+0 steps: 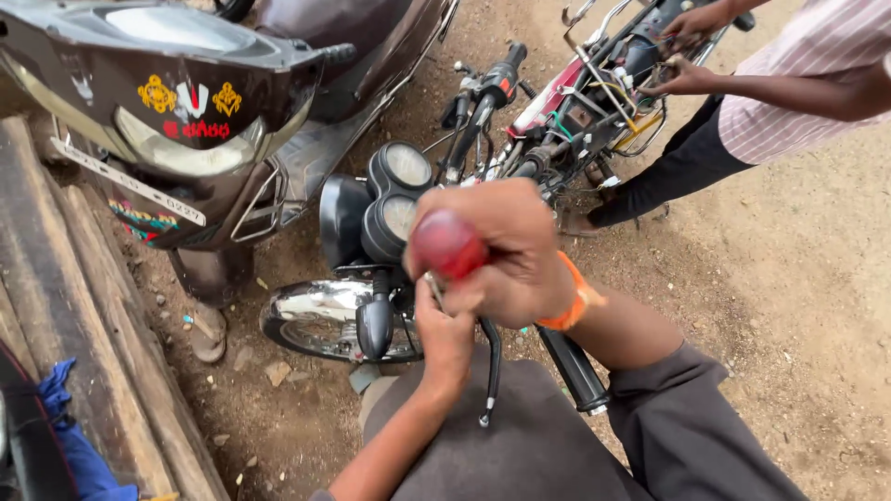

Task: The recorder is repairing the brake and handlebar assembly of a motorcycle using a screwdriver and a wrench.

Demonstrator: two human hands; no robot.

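I am gripping a screwdriver with a rounded, translucent red plastic handle [447, 244], held out in front of me, just above the handlebar of the stripped-down motorcycle I am leaning over. My right hand [506, 250] is wrapping it with the fingers curled fully closed around the handle, an orange band [568, 299] sitting on that wrist. The thin metal shaft [433, 289] is pointing down into my left hand [444, 336], whose fingers are pinching closed near the tip; what they are pressing on is hidden.

Just beside my hands, the twin round black gauges [397, 195] and the black headlight housing [342, 215] are facing away from me, with the chrome front mudguard [316, 301] below them. A black rubber handlebar grip [574, 369] and a bent black lever [491, 371] are hanging near my grey trouser knee.

To the left, a dark brown scooter [195, 102] is standing on the dirt beside wooden planks [74, 306]. At upper right, another person's hands [685, 51] are working among the exposed wires of the motorcycle frame [580, 111].
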